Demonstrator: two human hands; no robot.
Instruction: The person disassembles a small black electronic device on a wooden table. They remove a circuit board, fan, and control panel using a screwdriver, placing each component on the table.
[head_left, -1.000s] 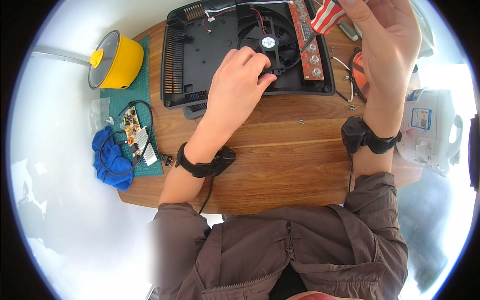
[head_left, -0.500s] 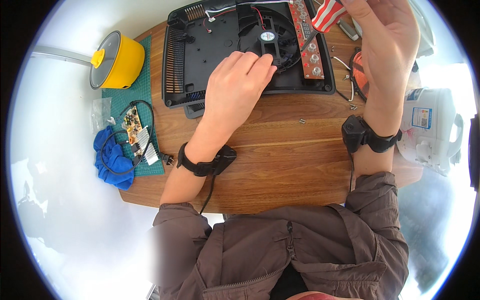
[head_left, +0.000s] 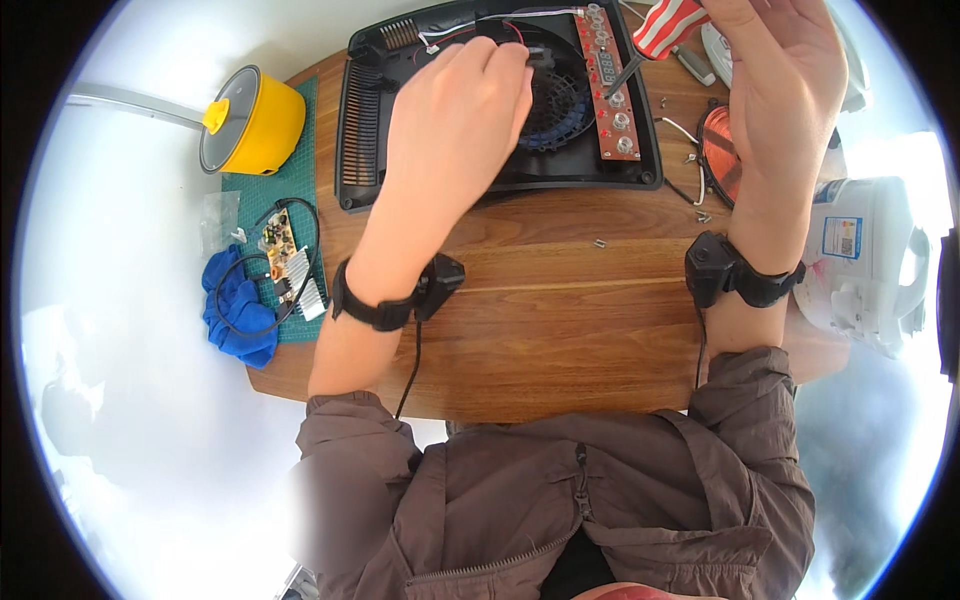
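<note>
My left hand (head_left: 455,120) is raised over the open black housing (head_left: 600,178), its fingers closed on the black cooling fan (head_left: 541,58). Most of the fan is hidden behind the hand. A round slotted vent (head_left: 555,115) shows in the housing floor just below it. My right hand (head_left: 785,85), at the upper right, grips the red-and-white striped handle of a screwdriver (head_left: 668,28). Its dark shaft slants down left over a reddish circuit board (head_left: 615,125) with buttons and a small display, which lies along the housing's right side. Whether the tip touches the board I cannot tell.
Right of the housing lie a copper coil (head_left: 718,150), loose screws (head_left: 703,216) and a white appliance (head_left: 850,250). On a green mat (head_left: 312,130) at left are a yellow pot (head_left: 270,120), a circuit board with heatsink (head_left: 280,240) and a blue cloth (head_left: 240,310).
My left hand has lifted the fan up and away from its place, baring the vent below. The right hand with the screwdriver has barely moved. The view has shifted slightly.
</note>
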